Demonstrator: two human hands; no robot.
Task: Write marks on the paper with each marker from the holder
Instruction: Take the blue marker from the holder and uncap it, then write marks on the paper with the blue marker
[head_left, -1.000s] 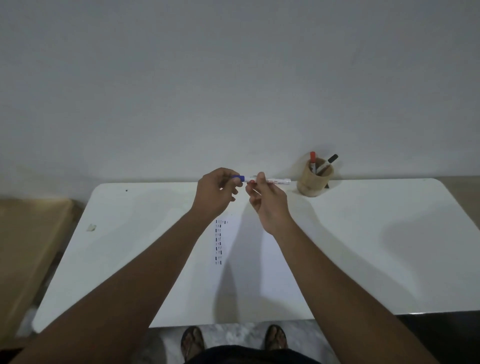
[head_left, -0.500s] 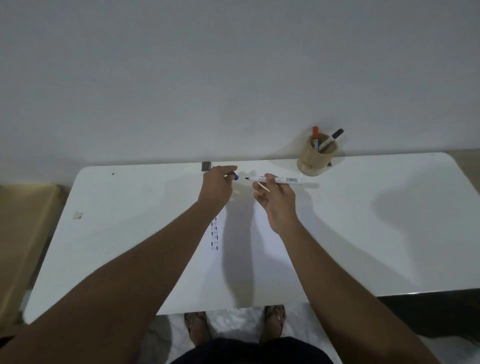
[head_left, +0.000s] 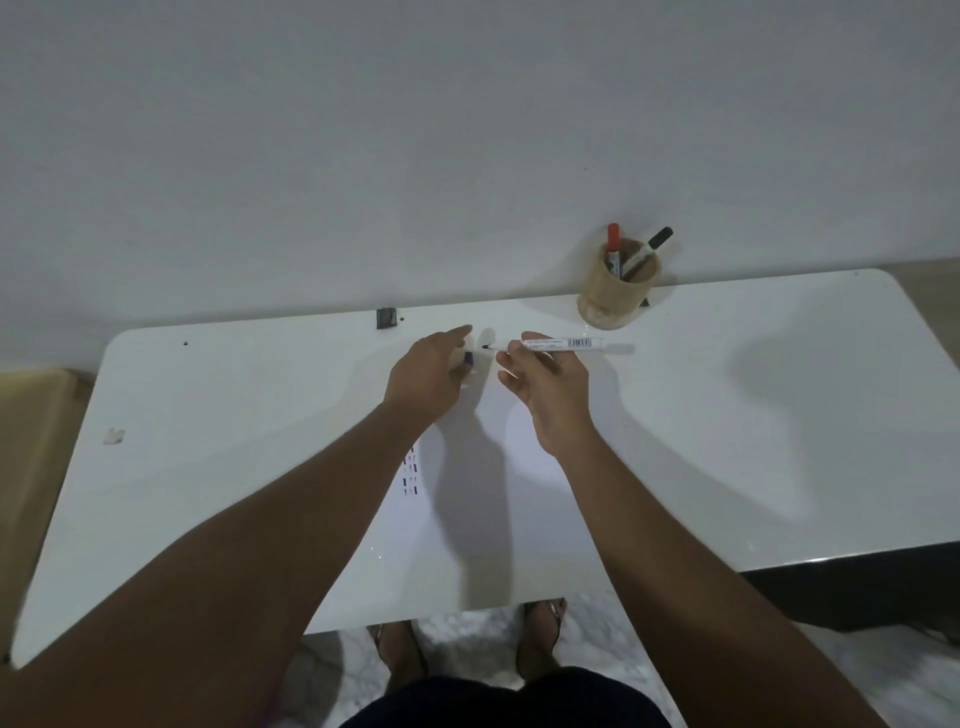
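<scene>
Right hand, frame centre: pinching uncapped white marker, tip pointing left. Left hand, just left: curled around blue cap. Paper below, marks at its left edge. Holder, upper right: two markers.

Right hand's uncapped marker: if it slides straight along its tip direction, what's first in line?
Likely the left hand, holding the blue cap, just left of the white marker's tip in the right hand; depth unclear.

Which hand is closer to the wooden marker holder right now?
Right. The right hand sits just in front-left of the wooden marker holder; the left hand is farther left, holding the blue cap.
</scene>
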